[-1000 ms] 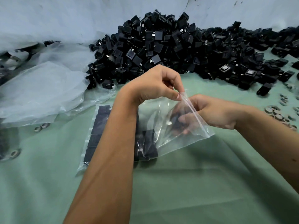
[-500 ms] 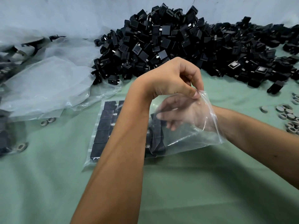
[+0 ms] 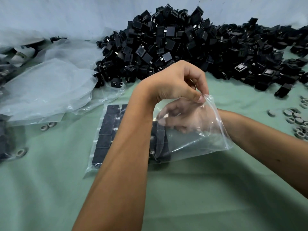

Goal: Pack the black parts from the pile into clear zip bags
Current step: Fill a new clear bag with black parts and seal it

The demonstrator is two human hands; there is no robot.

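A clear zip bag [image 3: 200, 144] lies on the green cloth with its mouth lifted toward the right. Rows of black parts [image 3: 105, 130] fill its left end. My left hand [image 3: 176, 82] pinches the bag's upper rim between thumb and fingers and holds the mouth up. My right hand [image 3: 185, 117] is inside the bag up to the wrist, seen through the plastic. Its fingers reach left and touch the nearest black parts [image 3: 160, 135]. The big pile of black parts [image 3: 175, 44] rises just behind both hands.
Crumpled clear plastic [image 3: 46, 90] lies at the left, against the pale wall. Small grey rings [image 3: 296, 117] are scattered at the right edge, and a few more rings [image 3: 48, 125] sit at the left. Green cloth [image 3: 183, 197] covers the table.
My right hand has gone from the bag's mouth deep into the bag, toward the packed parts. My left hand keeps its pinch on the rim.
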